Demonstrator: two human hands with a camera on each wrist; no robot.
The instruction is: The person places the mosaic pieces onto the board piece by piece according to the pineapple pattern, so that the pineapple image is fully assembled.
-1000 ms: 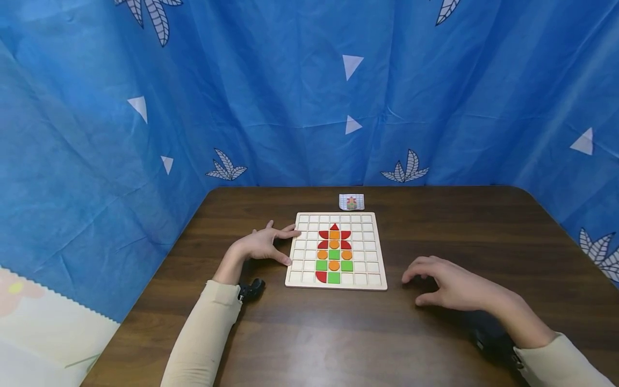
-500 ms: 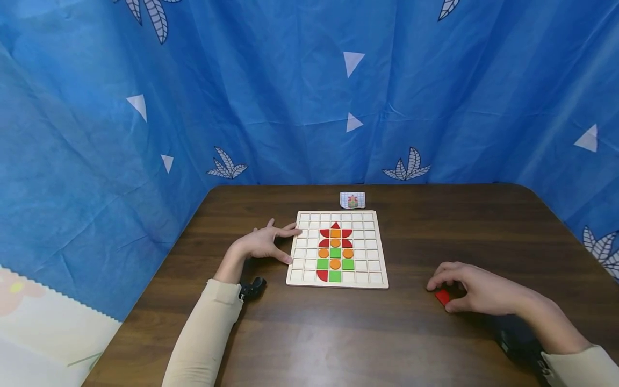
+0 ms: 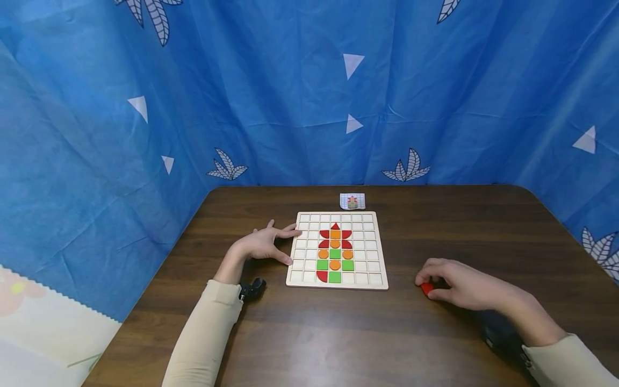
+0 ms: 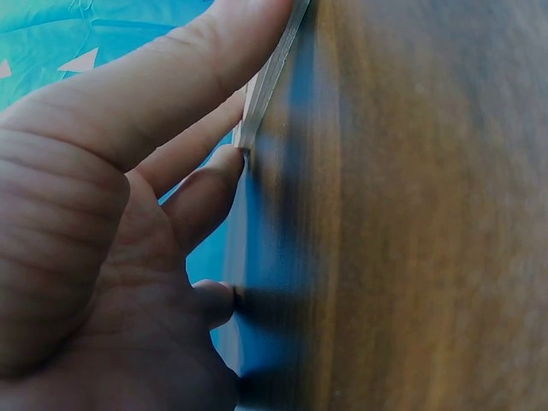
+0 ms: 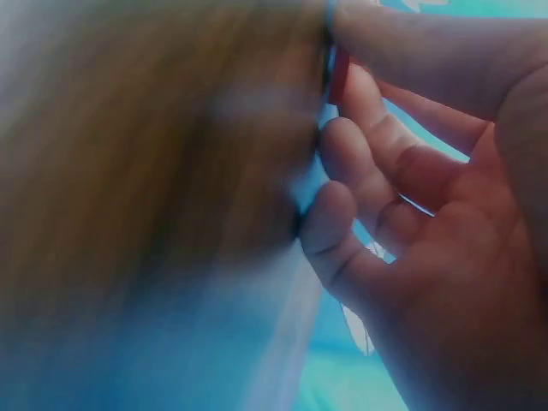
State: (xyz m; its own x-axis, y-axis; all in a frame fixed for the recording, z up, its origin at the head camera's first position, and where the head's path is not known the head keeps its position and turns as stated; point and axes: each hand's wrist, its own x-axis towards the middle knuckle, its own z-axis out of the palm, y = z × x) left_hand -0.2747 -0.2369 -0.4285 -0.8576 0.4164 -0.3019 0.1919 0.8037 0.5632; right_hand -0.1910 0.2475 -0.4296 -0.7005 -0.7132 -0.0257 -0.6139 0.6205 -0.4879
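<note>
A pale wooden grid board point(image 3: 370, 260) lies on the table, with red, orange and green tiles set in its middle columns. My left hand point(image 3: 261, 243) rests at the board's left side, fingers spread, thumb and forefinger touching its edge. In the left wrist view the thumb and fingers of this left hand point(image 4: 111, 197) lie against the board's thin side. To the right of the board, my right hand point(image 3: 459, 284) pinches a red tile point(image 3: 427, 288) low over the table. The right wrist view shows the red tile point(image 5: 340, 77) between thumb and fingers; its full shape is hidden.
Behind the board lies a small picture card point(image 3: 352, 201) with a coloured pattern on a grid. The dark wooden table point(image 3: 309, 333) reaches back to a blue curtain point(image 3: 300, 97).
My right hand moved right, away from the board, and took hold of the red tile. Now it has come partway back left with the tile. The left hand has stayed put.
</note>
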